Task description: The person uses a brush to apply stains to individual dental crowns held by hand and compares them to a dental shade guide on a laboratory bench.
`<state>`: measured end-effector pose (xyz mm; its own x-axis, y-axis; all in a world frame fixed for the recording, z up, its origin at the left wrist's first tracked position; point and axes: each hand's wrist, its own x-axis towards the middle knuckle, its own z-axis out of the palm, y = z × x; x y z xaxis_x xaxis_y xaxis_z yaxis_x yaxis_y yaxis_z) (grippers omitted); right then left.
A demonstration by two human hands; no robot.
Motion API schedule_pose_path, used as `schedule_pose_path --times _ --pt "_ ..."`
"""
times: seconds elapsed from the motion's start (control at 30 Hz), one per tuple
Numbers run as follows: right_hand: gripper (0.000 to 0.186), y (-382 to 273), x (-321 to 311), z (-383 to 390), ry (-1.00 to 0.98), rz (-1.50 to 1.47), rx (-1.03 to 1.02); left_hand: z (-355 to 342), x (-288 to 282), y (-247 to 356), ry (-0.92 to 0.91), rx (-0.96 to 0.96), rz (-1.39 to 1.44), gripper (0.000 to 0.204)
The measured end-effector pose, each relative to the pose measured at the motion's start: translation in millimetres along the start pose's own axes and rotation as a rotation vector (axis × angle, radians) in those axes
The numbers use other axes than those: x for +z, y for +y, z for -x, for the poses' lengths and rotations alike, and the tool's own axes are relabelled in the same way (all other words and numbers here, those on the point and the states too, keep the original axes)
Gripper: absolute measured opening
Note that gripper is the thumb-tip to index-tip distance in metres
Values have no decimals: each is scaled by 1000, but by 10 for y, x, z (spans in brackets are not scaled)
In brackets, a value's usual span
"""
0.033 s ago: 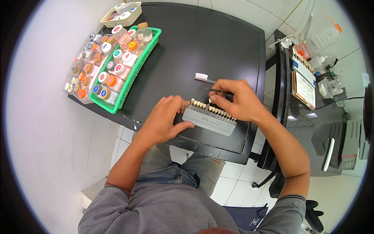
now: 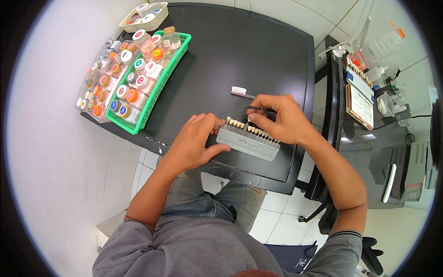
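Note:
A grey tooth shade guide (image 2: 248, 147) lies near the front edge of the black table, with a row of tooth-coloured tabs along its far side. My left hand (image 2: 191, 144) steadies its left end, fingers at the far corner and thumb by the near one. Over the row, my right hand (image 2: 282, 117) pinches one shade tab (image 2: 249, 119) between thumb and index finger. A gap shows in the row just below that tab. The same hand keeps a thin dark stick-like tool (image 2: 259, 109) across its fingers. Just beyond lies a toothbrush (image 2: 239, 91) with white bristles, its handle partly hidden by my right hand.
At the left, a green basket (image 2: 162, 90) and a clear tray (image 2: 79, 104) hold several capped jars. A cream basket (image 2: 161, 19) stands behind them. On the right, a second dark counter (image 2: 355, 157) carries a clipboard (image 2: 360, 107) and another row of shade tabs.

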<state>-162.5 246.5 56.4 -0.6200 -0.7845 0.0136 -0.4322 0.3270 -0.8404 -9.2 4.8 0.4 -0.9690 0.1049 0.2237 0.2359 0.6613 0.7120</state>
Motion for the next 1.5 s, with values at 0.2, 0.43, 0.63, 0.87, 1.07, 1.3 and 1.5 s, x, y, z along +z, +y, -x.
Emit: schedule_pose_path --times 0.2,0.43,0.63,0.87,1.07,1.3,1.5 --pt "14 25 23 -11 -34 42 -48 2 2 -2 2 4 7 61" --pt "14 -33 156 30 -29 162 -12 9 -12 6 -3 -2 -8 59" --pt "16 -95 129 37 -66 212 22 2 -24 24 -12 -7 -14 58" --pt "17 -68 44 15 64 75 -17 -6 -3 18 4 3 5 58" --pt "23 0 39 20 -52 180 14 -6 -14 30 -3 -1 0 59" --pt "26 0 65 11 -98 201 68 -6 -10 23 0 14 -1 59" --pt "23 -39 85 13 -77 142 113 -7 -16 18 -7 16 -1 60"
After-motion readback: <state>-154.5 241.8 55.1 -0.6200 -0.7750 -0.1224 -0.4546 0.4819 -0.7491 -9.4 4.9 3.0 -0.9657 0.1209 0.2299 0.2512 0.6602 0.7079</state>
